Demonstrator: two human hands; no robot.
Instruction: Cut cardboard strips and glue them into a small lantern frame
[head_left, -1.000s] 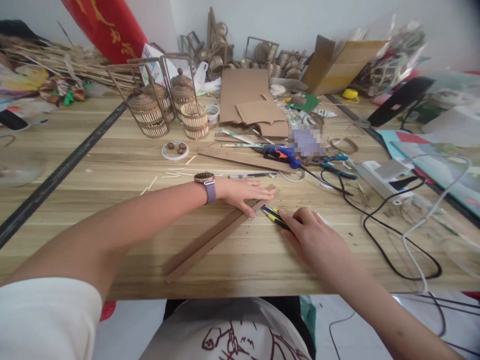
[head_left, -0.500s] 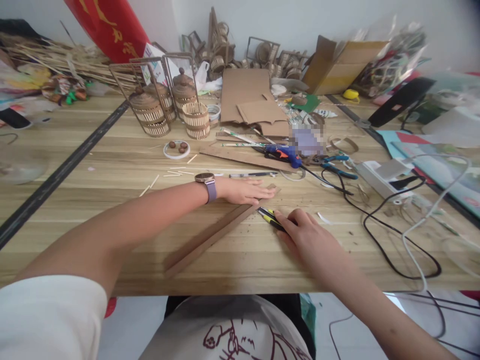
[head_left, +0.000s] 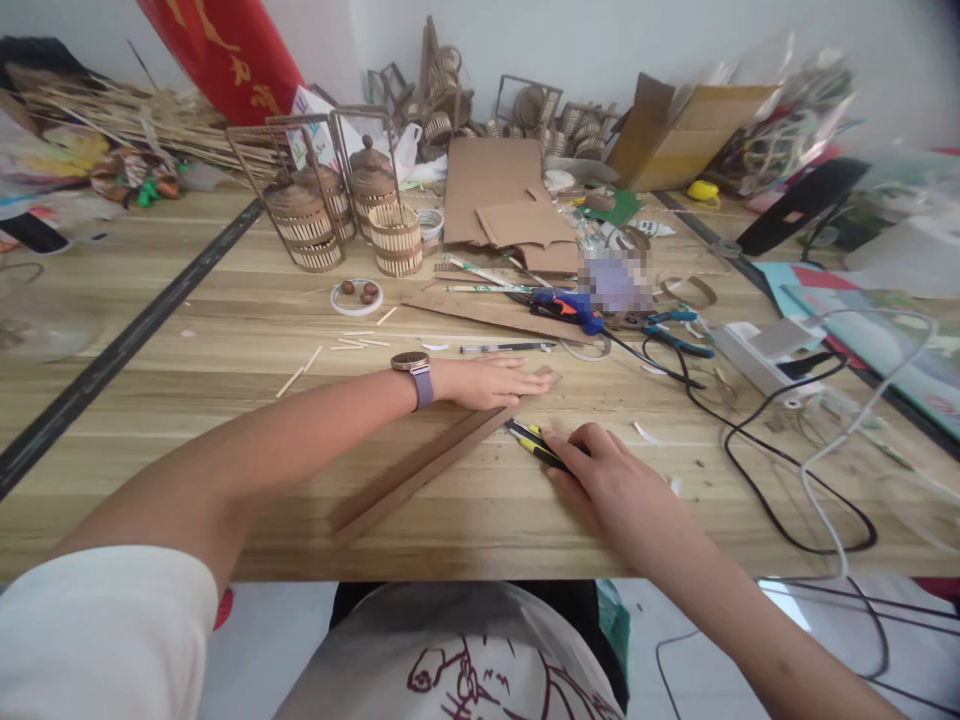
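Note:
My left hand [head_left: 491,383] lies flat across the upper end of a brown cardboard strip [head_left: 420,470], its fingers stretched out and pressing down. The strip runs slantwise towards the front edge of the table, with a narrower band along its lower right side. In my right hand [head_left: 604,475] is a black and yellow utility knife [head_left: 536,446], gripped with the forefinger along it. Its blade tip is at the strip's right edge, just below my left fingers; whether it touches the cardboard I cannot tell. A pen [head_left: 507,347] lies just beyond my left hand.
Behind lie a blue glue gun [head_left: 566,306], blue-handled pliers [head_left: 679,330] and cardboard sheets [head_left: 491,185]. Small lidded baskets [head_left: 306,225] stand at the back left. A white ring [head_left: 356,297] holds brown beads. At the right are a power strip [head_left: 765,360] and looping cables [head_left: 750,480].
My right hand has drawn the utility knife slightly left and down along the strip's edge. My left hand stays pressed in the same place.

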